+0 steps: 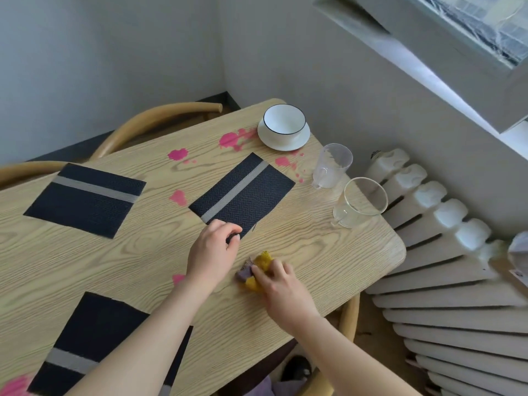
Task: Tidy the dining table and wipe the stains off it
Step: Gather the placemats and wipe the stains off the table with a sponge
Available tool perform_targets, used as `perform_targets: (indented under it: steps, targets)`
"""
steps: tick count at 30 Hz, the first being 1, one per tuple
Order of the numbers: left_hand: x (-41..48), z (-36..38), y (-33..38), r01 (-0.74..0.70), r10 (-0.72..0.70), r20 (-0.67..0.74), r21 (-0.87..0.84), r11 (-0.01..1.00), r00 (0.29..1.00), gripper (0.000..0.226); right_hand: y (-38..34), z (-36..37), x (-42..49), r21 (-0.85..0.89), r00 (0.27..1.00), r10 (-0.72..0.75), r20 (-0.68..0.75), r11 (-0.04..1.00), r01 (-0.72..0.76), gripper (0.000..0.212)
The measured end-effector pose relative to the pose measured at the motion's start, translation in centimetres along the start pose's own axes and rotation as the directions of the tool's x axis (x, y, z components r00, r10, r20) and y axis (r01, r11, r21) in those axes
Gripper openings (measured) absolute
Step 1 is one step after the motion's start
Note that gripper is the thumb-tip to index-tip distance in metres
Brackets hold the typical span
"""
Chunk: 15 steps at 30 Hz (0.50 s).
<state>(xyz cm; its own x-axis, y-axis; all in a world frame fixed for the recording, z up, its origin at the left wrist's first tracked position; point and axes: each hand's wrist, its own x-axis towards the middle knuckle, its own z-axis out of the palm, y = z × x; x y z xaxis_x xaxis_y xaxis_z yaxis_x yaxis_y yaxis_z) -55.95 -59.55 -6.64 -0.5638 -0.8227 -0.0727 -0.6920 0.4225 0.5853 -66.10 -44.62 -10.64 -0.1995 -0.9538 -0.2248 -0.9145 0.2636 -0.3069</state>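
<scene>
On the light wooden dining table, my left hand pinches the near corner of a dark placemat with a grey stripe. Just to its right, my right hand grips a yellow and purple cloth pressed against the tabletop. Pink stains are spattered across the far half of the table, with one more beside my left wrist. Two other dark placemats lie at the left and near left.
A white bowl on a saucer stands at the far corner. Two clear glass cups stand along the right edge. A white radiator runs beside the table. Wooden chairs sit behind and at the left.
</scene>
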Motion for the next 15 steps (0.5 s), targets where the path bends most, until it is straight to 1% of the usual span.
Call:
perform_targets:
  steps: [1, 2, 4, 6, 8, 12, 14, 15]
  targets:
    - [-0.2, 0.0, 0.1, -0.009, 0.009, 0.002, 0.006, 1.0, 1.0, 0.017, 1.0, -0.6, 0.2, -0.015, 1.0, 0.002, 0.012, 1.0, -0.002, 0.062]
    - [-0.3, 0.1, 0.3, -0.017, 0.017, 0.007, 0.014, 1.0, 1.0, 0.018, 2.3, -1.2, 0.3, -0.024, 0.999, 0.036, 0.014, 0.999, -0.036, 0.06]
    - [-0.8, 0.1, 0.5, -0.031, 0.03, 0.021, 0.038, 0.999, 0.999, 0.02, 5.2, -2.4, 0.5, -0.025, 0.985, 0.172, -0.033, 0.985, -0.173, 0.058]
    - [-1.6, -0.2, 0.8, -0.022, 0.02, 0.034, 0.056, 0.998, 0.999, 0.022, 7.8, -3.4, 0.3, -0.003, 0.948, 0.314, -0.059, 0.949, -0.315, 0.057]
    - [-2.6, -0.9, 0.7, -0.003, 0.001, 0.028, 0.082, 0.997, 1.0, 0.025, 9.0, -3.8, 0.1, 0.014, 0.923, 0.379, -0.068, 0.925, -0.379, 0.055]
    - [-4.4, -2.4, -0.4, 0.063, -0.064, -0.003, 0.124, 0.99, 0.998, 0.028, 6.9, -3.4, 0.1, 0.083, 0.91, 0.411, -0.062, 0.91, -0.405, 0.056]
    - [-5.3, -3.1, -0.7, 0.083, -0.082, -0.011, 0.134, 0.988, 0.997, 0.029, 4.3, -2.9, -0.2, 0.112, 0.939, 0.342, -0.027, 0.935, -0.337, 0.057]
    - [-5.8, -3.3, -0.9, 0.084, -0.084, -0.011, 0.136, 0.987, 0.996, 0.029, 2.6, -2.5, -0.4, 0.108, 0.962, 0.272, -0.001, 0.957, -0.27, 0.057]
